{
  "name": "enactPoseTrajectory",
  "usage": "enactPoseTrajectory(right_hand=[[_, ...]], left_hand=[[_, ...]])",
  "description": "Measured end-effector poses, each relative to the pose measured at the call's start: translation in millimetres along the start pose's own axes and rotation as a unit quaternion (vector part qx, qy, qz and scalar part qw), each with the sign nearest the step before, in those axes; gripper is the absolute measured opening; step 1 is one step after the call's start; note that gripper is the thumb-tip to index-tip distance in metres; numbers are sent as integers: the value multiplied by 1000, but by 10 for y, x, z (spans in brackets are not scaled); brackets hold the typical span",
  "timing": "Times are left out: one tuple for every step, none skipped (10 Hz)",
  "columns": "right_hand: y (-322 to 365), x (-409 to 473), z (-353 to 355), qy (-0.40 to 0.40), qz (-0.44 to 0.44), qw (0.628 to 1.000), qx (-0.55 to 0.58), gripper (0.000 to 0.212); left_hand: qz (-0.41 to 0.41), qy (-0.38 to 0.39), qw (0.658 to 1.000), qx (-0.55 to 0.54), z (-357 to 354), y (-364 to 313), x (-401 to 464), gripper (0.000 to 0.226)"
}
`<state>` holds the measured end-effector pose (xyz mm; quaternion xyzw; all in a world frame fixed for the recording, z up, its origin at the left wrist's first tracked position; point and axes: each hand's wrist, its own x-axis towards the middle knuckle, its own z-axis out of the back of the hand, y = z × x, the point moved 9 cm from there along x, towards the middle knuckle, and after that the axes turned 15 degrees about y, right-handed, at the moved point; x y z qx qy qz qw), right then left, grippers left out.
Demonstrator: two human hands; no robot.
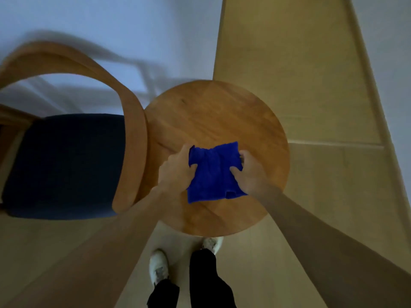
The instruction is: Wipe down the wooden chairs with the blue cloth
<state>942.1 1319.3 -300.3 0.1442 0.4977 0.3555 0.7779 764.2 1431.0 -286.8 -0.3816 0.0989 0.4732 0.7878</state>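
Note:
A bright blue cloth (pixel 212 172) lies bunched over the near half of a round wooden table (pixel 213 112). My left hand (pixel 176 170) grips the cloth's left edge, thumb on top. Its right edge is held by my right hand (pixel 249 172), fingers curled into the fabric. To the left stands a wooden chair (pixel 131 121) with a curved backrest and a dark blue seat cushion (pixel 66 165). The backrest's end nearly touches the table rim.
A white wall fills the top left, with a tan panel or door (pixel 289 63) at the right. My feet in white shoes (pixel 159 266) stand on the pale floor just below the table's near edge.

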Motion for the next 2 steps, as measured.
enactPoseTrajectory(right_hand=[[-130, 107, -78, 31, -26, 999, -2, 67], [-154, 47, -77, 41, -39, 998, -11, 73]], left_hand=[[30, 59, 998, -4, -161, 83, 46, 63], [47, 108, 993, 13, -271, 103, -19, 51]])
